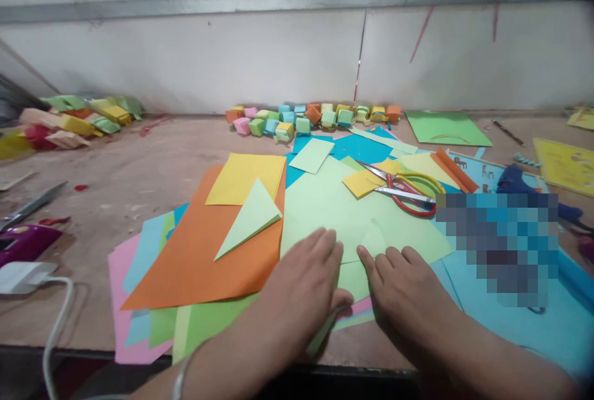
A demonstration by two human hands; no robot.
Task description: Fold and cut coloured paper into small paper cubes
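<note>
A sheet of pale green paper (352, 276) lies in front of me at the table's near side, partly hidden by my hands. My left hand (309, 273) rests flat over it, fingers stretched out and thumb apart. Close by, my right hand (403, 279) has its fingers curled at the paper, one fingertip pressing its upper edge. A larger pale green sheet (320, 221) spreads beneath. Left of my hands, a folded pale green triangle (250, 221) sits on orange paper (199, 258) and yellow paper (236, 174). Red-and-yellow-handled scissors (403, 187) lie beyond my right hand.
Small folded paper blocks (283, 131) line the wall, with more paper pieces (83, 115) at far left. A white plug (23, 276) with a cable and a purple tool (28, 242) lie left. A blue glue gun (515, 183) lies right, beside a blurred patch.
</note>
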